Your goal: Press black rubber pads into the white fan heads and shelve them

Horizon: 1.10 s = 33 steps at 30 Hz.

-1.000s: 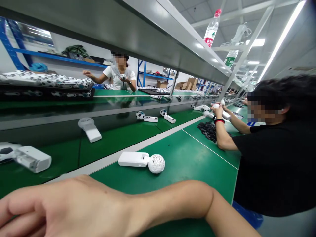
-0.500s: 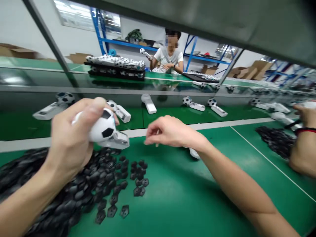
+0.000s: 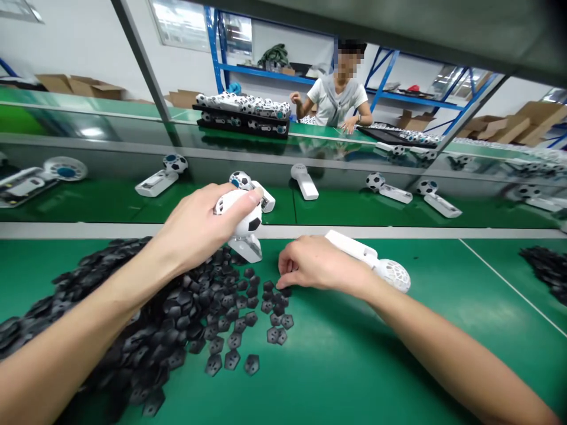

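Observation:
My left hand (image 3: 201, 221) is wrapped round the ball-shaped head of a white device with black patches (image 3: 243, 221), its handle pointing down over the black pieces. My right hand (image 3: 310, 262) has its fingers curled at the edge of a small group of black pentagon pieces (image 3: 275, 319); what its fingertips hold, if anything, is hidden. Behind my right wrist a second white device (image 3: 392, 274) with an open lattice head lies on the green table (image 3: 354, 366). A large heap of black pentagon pieces (image 3: 177, 313) spreads under and beside my left forearm.
Several white devices, one of them plain (image 3: 305, 183), lie on the green belt (image 3: 274, 212) behind the table's pale edge strip. Beyond stand stacked black trays (image 3: 243, 121) and a seated person (image 3: 339, 94). More black pieces (image 3: 544, 271) lie far right.
The view has swung left. My right hand has come down to the small black pieces, and the device in my left hand now tilts more steeply. The nearby person's hand at right has left view.

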Motion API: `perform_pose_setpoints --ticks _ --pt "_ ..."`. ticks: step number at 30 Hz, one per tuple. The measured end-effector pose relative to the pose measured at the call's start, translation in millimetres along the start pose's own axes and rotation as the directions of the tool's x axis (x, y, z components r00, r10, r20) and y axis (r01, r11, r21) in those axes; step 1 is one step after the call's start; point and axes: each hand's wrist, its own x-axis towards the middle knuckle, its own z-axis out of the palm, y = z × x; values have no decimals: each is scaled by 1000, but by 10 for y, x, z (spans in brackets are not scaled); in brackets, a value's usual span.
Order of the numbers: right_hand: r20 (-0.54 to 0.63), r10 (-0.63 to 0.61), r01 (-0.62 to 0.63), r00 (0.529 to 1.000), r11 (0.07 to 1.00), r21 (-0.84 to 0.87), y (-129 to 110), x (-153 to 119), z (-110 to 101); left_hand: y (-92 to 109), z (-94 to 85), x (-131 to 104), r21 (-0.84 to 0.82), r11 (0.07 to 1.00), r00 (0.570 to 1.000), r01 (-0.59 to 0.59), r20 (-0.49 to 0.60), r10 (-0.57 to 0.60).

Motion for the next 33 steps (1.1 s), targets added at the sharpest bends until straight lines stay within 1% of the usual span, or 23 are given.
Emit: perform_pose_setpoints --ticks 1,2,3,4,5,7,9,13,15,17,19,20,21,23,26,28,29,31,33 --pt "9 4 -4 1000 1000 14 -18 1 2 -12 -43 10 68 998 1000 3 19 -4" --pt "17 5 -5 1000 999 35 -32 5 6 -31 -83 17 102 994 998 25 47 -30" --pt "23 2 -3 1000 998 59 -39 12 14 -55 -119 22 95 993 993 70 88 -78" --pt "26 -4 1 1000 996 84 -40 22 23 -81 -150 24 53 989 979 136 143 -142" --pt "22 -9 7 1000 994 109 -35 34 34 -104 -177 24 -9 977 955 213 211 -206" --pt "-7 -13 14 1000 985 170 -10 59 52 -129 -221 19 -145 922 897 359 328 -298" --pt "-66 -8 24 998 967 253 29 79 53 -117 -255 7 -226 861 851 456 395 -346" --pt "-217 50 50 975 901 430 119 89 -31 -46 -294 -31 -281 772 788 570 456 -415" --pt "-279 69 90 958 849 521 161 82 -106 -27 -287 -39 -407 683 779 606 475 -408" --pt "-321 71 168 944 735 657 194 65 -184 -22 -257 -39 -574 553 796 604 476 -374" --pt "-335 65 238 940 580 779 205 38 -250 -26 -208 -42 -704 440 829 558 452 -330" --pt "-340 62 261 938 519 814 199 20 -274 -31 -177 -49 -743 406 845 532 438 -306" --pt "-348 57 278 936 487 828 182 2 -292 -39 -144 -61 -770 391 862 505 421 -283" --pt "-397 53 328 916 467 821 120 -35 -306 -59 -75 -95 -790 415 892 451 385 -238" --pt "-523 58 439 850 471 765 -23 -73 -284 -76 22 -163 -777 510 929 369 321 -184" --pt "-580 64 493 812 457 740 -125 -82 -254 -65 80 -208 -784 533 947 319 286 -146" --pt "-590 74 504 804 442 742 -171 -84 -237 -56 107 -230 -793 535 955 293 266 -131" --pt "-581 114 500 806 393 771 -250 -86 -201 -41 161 -270 -798 553 970 240 217 -109" --pt "-553 160 485 818 326 811 -311 -93 -169 -41 209 -310 -763 619 981 189 173 -87"
